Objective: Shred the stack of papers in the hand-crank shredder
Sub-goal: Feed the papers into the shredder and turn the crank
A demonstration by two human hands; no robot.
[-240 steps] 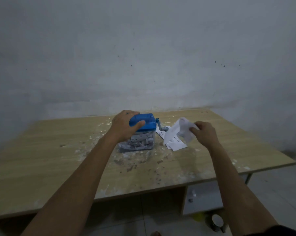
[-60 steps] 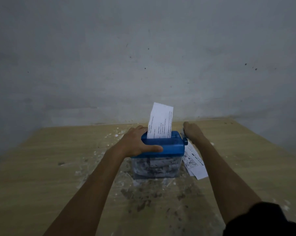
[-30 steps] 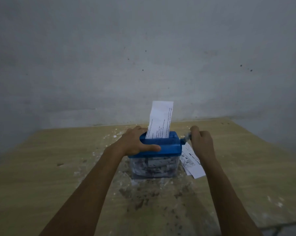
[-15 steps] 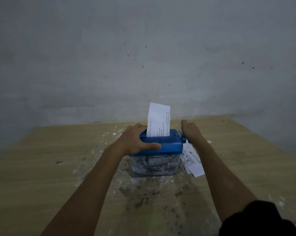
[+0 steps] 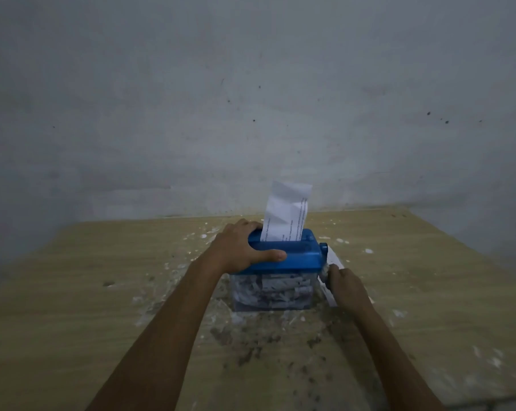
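The right hand (image 5: 344, 287) hides the crank handle and most of the paper stack (image 5: 335, 259).

Both bare forearms reach forward. The left hand (image 5: 241, 251) clamps the blue plastic shredder lid (image 5: 298, 256), thumb along its front; the right hand (image 5: 346, 285) curls around the crank handle (image 5: 325, 269).

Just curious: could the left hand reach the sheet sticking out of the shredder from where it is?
Probably yes: the left hand grips the shredder lid beside the upright sheet, nothing between them, though it would have to let go.
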